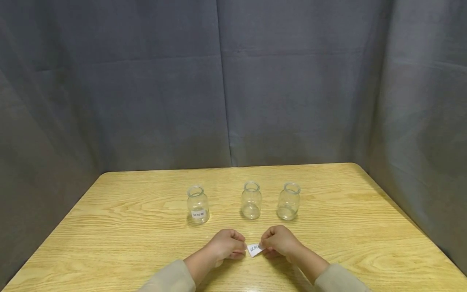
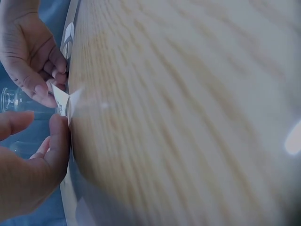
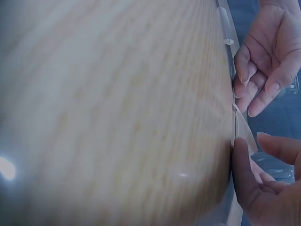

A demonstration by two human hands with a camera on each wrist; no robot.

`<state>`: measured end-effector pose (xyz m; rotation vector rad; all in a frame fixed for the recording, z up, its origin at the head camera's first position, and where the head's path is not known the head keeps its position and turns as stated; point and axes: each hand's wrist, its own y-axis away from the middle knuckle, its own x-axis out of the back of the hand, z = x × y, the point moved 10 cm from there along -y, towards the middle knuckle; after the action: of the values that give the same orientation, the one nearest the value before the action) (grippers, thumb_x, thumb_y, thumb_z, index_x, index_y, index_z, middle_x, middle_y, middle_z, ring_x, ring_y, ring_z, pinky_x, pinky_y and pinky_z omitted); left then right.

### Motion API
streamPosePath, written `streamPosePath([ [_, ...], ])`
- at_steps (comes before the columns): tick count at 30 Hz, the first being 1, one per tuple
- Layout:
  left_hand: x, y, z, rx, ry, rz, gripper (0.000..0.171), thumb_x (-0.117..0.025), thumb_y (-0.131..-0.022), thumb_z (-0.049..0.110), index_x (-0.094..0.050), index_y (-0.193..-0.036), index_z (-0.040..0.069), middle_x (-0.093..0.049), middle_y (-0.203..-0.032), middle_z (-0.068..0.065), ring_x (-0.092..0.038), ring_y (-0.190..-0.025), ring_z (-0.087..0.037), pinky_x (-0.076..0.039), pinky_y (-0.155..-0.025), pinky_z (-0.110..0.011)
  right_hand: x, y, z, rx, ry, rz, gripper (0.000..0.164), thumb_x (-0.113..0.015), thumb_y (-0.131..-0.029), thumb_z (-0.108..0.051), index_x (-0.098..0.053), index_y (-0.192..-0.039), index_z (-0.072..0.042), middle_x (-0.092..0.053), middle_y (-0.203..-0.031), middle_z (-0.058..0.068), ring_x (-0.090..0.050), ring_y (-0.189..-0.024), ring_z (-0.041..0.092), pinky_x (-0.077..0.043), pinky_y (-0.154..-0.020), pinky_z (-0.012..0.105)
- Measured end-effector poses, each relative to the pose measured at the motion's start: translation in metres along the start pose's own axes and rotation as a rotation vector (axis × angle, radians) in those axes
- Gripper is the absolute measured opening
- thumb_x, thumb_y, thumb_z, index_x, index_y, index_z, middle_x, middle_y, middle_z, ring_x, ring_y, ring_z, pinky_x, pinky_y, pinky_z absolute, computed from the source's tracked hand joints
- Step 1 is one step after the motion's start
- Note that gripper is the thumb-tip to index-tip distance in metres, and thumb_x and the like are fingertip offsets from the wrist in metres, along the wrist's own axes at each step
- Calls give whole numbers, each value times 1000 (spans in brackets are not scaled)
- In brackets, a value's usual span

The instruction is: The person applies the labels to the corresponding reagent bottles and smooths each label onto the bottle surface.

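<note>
Over the near middle of the table, my right hand (image 1: 281, 242) pinches a small white paper label (image 1: 253, 250) by its right end. Dark handwritten marks run across the label, and the right fingers hide part of them. My left hand (image 1: 226, 244) is at the label's left edge, its thumb tip right beside the paper. In the left wrist view, the left thumb (image 2: 59, 139) and forefinger stand apart. Beyond the hands stand three clear glass jars: a left jar (image 1: 203, 201) bearing a similar label (image 1: 198, 214), a middle jar (image 1: 251, 201) and a right jar (image 1: 288, 202), both unlabelled.
The wooden table (image 1: 120, 211) has light grain and rounded far corners. Grey curtains (image 1: 164, 93) hang behind it and along both sides. All three jars are upright and lidless, the middle and right ones closer together.
</note>
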<state>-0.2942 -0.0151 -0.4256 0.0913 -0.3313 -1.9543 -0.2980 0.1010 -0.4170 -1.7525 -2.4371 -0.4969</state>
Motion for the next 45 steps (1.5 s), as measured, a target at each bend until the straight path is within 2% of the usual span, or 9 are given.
streamPosePath([
  [8,-4,-2,5,-18,11,0,24,-55,-77,-5,-48,-98,-13,-53,-87,-16,-57,-76,-23,-50,-69,-32,1,-4,1,-8,-27,40,16,-57,-74,6,-52,-89,11,-55,-75,11,-55,-60,17,-50,-58,29],
  [13,-5,-3,6,-15,12,-5,24,-55,-77,-3,-47,-99,-12,-54,-86,-16,-57,-74,-22,-50,-69,-31,5,-4,-1,19,-84,59,21,-56,-75,7,-51,-95,11,-54,-78,12,-54,-63,18,-50,-60,30],
  [18,-6,-5,8,-25,16,6,19,-53,-79,-3,-49,-97,-9,-55,-83,-14,-57,-73,-21,-50,-68,-30,6,-4,-6,53,-159,46,28,-58,-76,5,-48,-101,13,-54,-78,11,-55,-64,15,-50,-64,31],
  [23,-6,-6,10,-65,6,27,13,-52,-79,-5,-52,-92,-8,-54,-82,-11,-56,-71,-19,-49,-69,-30,0,-3,-8,69,-193,1,37,-58,-76,5,-45,-108,15,-56,-78,9,-57,-65,15,-50,-64,30],
  [29,-6,-8,11,-87,-3,27,13,-53,-79,-4,-53,-92,-6,-55,-82,-9,-55,-71,-17,-49,-69,-29,-3,-2,-8,71,-197,-24,27,-59,-77,1,-48,-98,13,-54,-76,8,-57,-64,16,-50,-64,30],
  [32,-6,-8,12,-93,29,16,13,-53,-79,-2,-53,-92,-6,-55,-81,-9,-55,-70,-16,-49,-68,-29,-2,-2,-10,87,-194,-23,20,-57,-77,3,-47,-93,11,-53,-75,8,-56,-62,16,-50,-61,29],
  [39,-7,-8,14,-91,119,-56,17,-49,-84,6,-52,-92,-9,-55,-78,-10,-55,-67,-15,-49,-68,-28,0,0,-16,122,-201,-33,16,-55,-76,7,-46,-88,9,-51,-73,8,-54,-61,16,-49,-58,27],
  [45,-8,-6,19,-91,120,-100,16,-49,-83,5,-52,-88,-10,-57,-73,-10,-57,-65,-15,-50,-67,-28,1,1,-20,138,-218,-44,15,-57,-75,7,-47,-86,8,-50,-74,7,-54,-64,17,-48,-58,27],
])
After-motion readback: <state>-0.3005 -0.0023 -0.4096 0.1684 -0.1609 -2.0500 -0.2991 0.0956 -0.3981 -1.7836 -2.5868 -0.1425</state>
